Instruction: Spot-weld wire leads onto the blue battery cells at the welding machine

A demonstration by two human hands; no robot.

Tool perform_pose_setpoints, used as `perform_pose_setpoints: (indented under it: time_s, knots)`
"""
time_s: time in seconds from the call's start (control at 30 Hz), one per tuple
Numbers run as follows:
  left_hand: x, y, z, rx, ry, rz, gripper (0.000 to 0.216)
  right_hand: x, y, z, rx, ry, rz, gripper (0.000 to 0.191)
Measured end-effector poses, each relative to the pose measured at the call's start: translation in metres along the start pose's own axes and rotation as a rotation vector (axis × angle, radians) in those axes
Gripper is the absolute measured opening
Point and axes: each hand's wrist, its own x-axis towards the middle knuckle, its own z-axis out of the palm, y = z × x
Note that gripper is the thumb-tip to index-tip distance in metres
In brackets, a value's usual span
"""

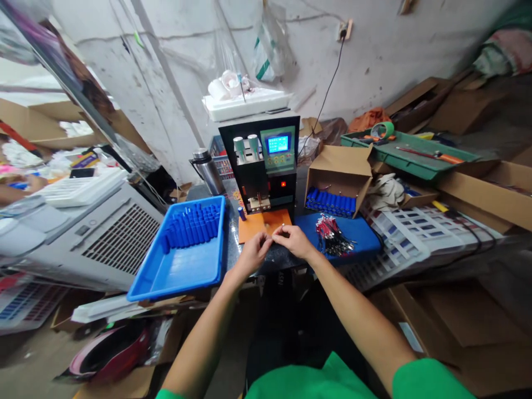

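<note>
Both my hands meet over the front edge of an orange board [248, 228], at the foot of a black spot welder [261, 166] with a lit blue display. Thumb and fingertips of my left hand [254, 252] are pinched together. My right hand [294, 242] is pinched too, its fingertips close to the left ones. What lies between the fingers is too small to make out. A blue cylindrical battery cell [241, 214] stands upright at the board's left edge. Right of my right hand, a bundle of red and black wires [332, 235] rests on a blue surface [366, 235].
On the left sits a blue tray [183, 271] with rows of blue cells. A cardboard box [338, 160] of blue cells stands right of the welder. Behind are a steel flask [208, 170] and a green tray [409, 152] with tools. A co-worker's hand [35, 183] shows far left.
</note>
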Motion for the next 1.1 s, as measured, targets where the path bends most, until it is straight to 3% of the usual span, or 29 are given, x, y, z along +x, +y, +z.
perform_pose_setpoints:
  time_s: [0.17, 0.23, 0.3, 0.4, 0.47, 0.6, 0.77, 0.9, 1.1]
  knots:
    - [-0.008, 0.001, -0.01, 0.076, -0.1, -0.009, 0.026, -0.002, 0.006, 0.004, -0.04, -0.074, -0.007, 0.016]
    - [-0.004, -0.006, -0.016, 0.053, -0.081, -0.016, 0.026, -0.002, 0.008, 0.005, -0.053, -0.057, 0.001, 0.015]
    - [0.008, -0.019, -0.025, 0.023, 0.106, -0.043, 0.025, -0.003, 0.01, 0.005, -0.055, -0.007, 0.008, 0.016]
    - [0.036, -0.04, -0.04, 0.011, 0.532, -0.137, 0.028, -0.003, 0.013, 0.006, -0.012, 0.088, 0.015, 0.017]
    - [0.055, -0.05, -0.048, 0.029, 0.63, -0.188, 0.036, -0.004, 0.016, 0.005, 0.033, 0.133, 0.022, 0.017]
    - [0.074, -0.056, -0.043, 0.03, 0.521, -0.125, 0.027, -0.007, 0.021, 0.002, 0.103, 0.189, 0.029, 0.02]
    - [0.07, -0.046, -0.01, -0.058, 0.298, -0.001, 0.023, -0.004, 0.027, -0.005, 0.193, 0.304, 0.071, 0.023]
    - [0.068, -0.042, 0.007, -0.186, 0.277, 0.02, 0.026, 0.011, 0.029, -0.008, 0.213, 0.397, 0.089, 0.025]
    - [0.066, -0.047, 0.008, -0.22, 0.249, 0.008, 0.026, 0.044, 0.031, -0.001, 0.219, 0.415, 0.073, 0.024]
